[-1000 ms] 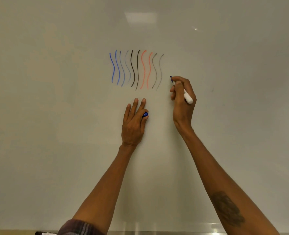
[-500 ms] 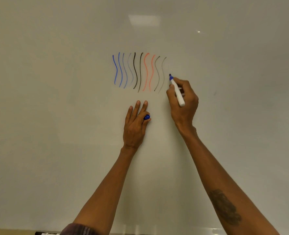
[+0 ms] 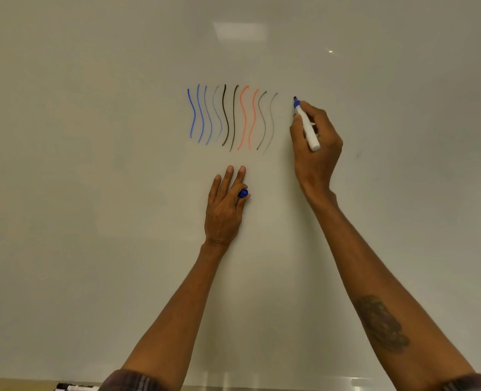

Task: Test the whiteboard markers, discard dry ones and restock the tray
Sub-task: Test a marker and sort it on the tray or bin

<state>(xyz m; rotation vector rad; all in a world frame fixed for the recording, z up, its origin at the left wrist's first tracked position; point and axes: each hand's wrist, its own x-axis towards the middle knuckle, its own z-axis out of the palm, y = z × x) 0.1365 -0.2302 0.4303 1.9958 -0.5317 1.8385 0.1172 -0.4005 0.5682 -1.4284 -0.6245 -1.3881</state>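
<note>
Most of the frame is being filled by a pale whiteboard (image 3: 92, 193), with a row of wavy lines (image 3: 232, 117) in blue, black, orange and faint grey showing at upper centre.

A marker (image 3: 308, 128) with a white barrel is being gripped by the right hand (image 3: 318, 148) just right of those lines. The thumb and fingers are being curled closely round the barrel, and the blue tip is being pointed up and slightly left at the board. Whether the tip is touching the surface cannot be told. The right forearm is being stretched up from the lower right corner, and a dark tattoo (image 3: 383, 323) is being shown on it.

Below the lines, the left hand (image 3: 222, 210) is being held against the board with three fingers straight and close together, pointing up. A blue cap (image 3: 243, 193) is being pinched at the thumb side of this hand. The left arm is being raised from the bottom centre, where a plaid sleeve (image 3: 132, 380) is being pushed back.

Along the bottom edge a metal tray (image 3: 290, 387) is being glimpsed, with spare markers (image 3: 75, 388) lying at lower left.
</note>
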